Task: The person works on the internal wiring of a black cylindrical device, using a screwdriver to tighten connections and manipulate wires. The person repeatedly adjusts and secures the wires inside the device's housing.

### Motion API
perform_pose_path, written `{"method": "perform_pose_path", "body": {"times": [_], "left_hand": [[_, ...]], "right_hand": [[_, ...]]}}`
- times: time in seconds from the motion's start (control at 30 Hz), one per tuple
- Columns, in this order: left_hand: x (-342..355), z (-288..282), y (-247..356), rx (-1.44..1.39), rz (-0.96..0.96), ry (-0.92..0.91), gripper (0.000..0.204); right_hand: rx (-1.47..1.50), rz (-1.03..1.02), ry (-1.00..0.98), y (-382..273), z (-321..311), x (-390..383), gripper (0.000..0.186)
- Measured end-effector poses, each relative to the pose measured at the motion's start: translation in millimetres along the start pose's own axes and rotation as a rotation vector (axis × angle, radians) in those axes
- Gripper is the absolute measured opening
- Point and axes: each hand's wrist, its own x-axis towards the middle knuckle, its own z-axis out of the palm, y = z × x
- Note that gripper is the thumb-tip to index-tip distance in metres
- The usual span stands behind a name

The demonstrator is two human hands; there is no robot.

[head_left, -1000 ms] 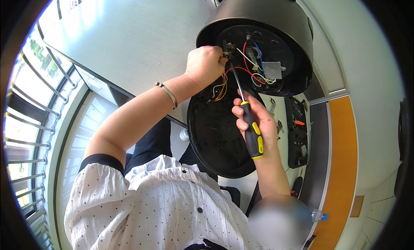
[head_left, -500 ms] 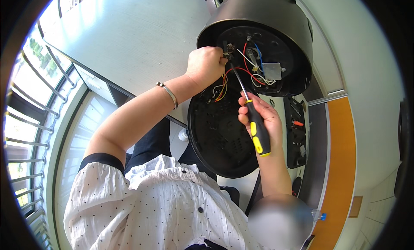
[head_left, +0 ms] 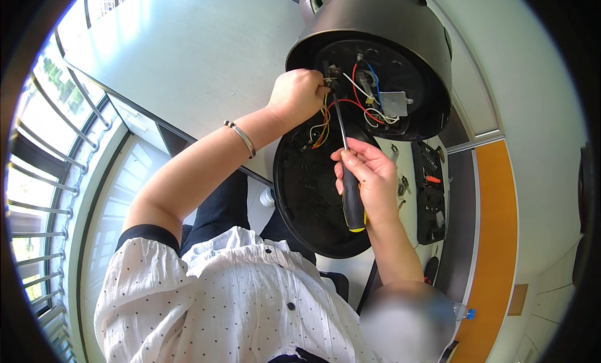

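Note:
A dark round appliance body lies on its side, its open base showing red, blue and white wires and a pale square box. At the left rim of that opening, my left hand is closed, its fingertips pinching at a small component; what exactly is between them is hidden. My right hand grips a black and yellow screwdriver, whose shaft points up to the spot by my left fingertips. Below hangs the black round base cover, joined to the body by red and yellow wires.
The pale table stretches away to the left. Right of the cover lies an open black tool case with an orange-handled tool. Small loose metal parts lie between case and cover. Window bars stand at far left.
My right hand has shifted left and turned the screwdriver, so its handle now stands more upright. My left hand stays at nearly the same spot by the opening.

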Motion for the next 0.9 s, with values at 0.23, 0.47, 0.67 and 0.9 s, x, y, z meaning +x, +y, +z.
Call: {"method": "perform_pose_path", "body": {"times": [0.23,0.47,0.67,0.9], "left_hand": [[1.3,0.3,-3.0,-0.036,0.039,-0.008,0.015],[-4.5,-13.5,6.0,-0.035,0.038,-0.052,0.017],[-31.6,-42.4,48.4,0.073,-0.109,-0.244,0.022],[-16.1,-39.5,53.8,-0.567,-0.554,-0.664,0.034]], "right_hand": [[-0.786,-0.332,0.073,14.7,3.3,2.7,0.025],[-1.392,-0.487,0.075,0.3,24.4,-4.0,0.017],[-1.52,-0.464,0.082,1.6,29.4,-4.9,0.019],[-1.528,-0.431,0.1,-1.7,37.1,-6.7,0.023]]}}
